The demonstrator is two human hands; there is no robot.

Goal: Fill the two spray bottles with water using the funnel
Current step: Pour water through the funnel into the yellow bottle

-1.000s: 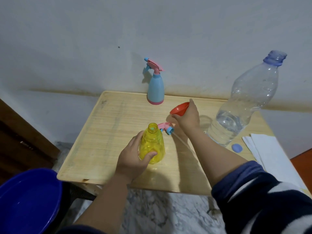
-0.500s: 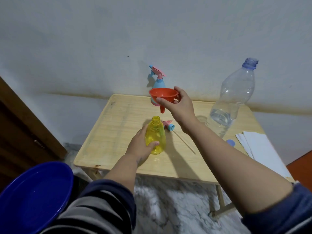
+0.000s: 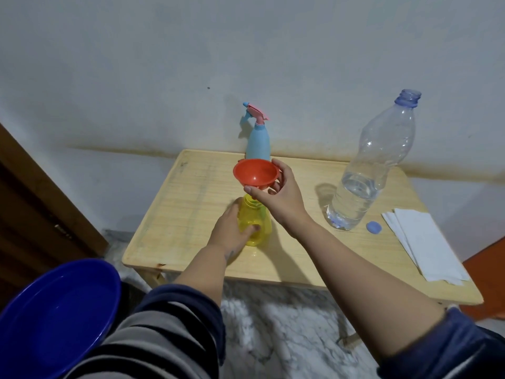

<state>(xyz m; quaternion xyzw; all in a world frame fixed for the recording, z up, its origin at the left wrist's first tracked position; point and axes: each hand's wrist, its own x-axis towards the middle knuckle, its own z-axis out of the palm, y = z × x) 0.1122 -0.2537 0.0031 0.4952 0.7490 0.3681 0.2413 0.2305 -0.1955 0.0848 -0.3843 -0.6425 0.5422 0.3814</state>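
The right hand (image 3: pixel 281 196) is closed around the red funnel (image 3: pixel 256 173), held directly over the yellow spray bottle (image 3: pixel 255 220). This bottle is gripped upright by the left hand (image 3: pixel 232 231) on the wooden table (image 3: pixel 188 198).

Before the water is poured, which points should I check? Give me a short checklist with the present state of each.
1. Yellow spray bottle open and upright: ok.
2. Left hand steadies it: ok.
3. Red funnel, held by the right hand, is above the neck; spout fully seated: cannot tell.
4. Water bottle uncapped, its cap on the table: ok.
5. Water left in it: ok.
6. Blue spray bottle opened: not ok, sprayer on.
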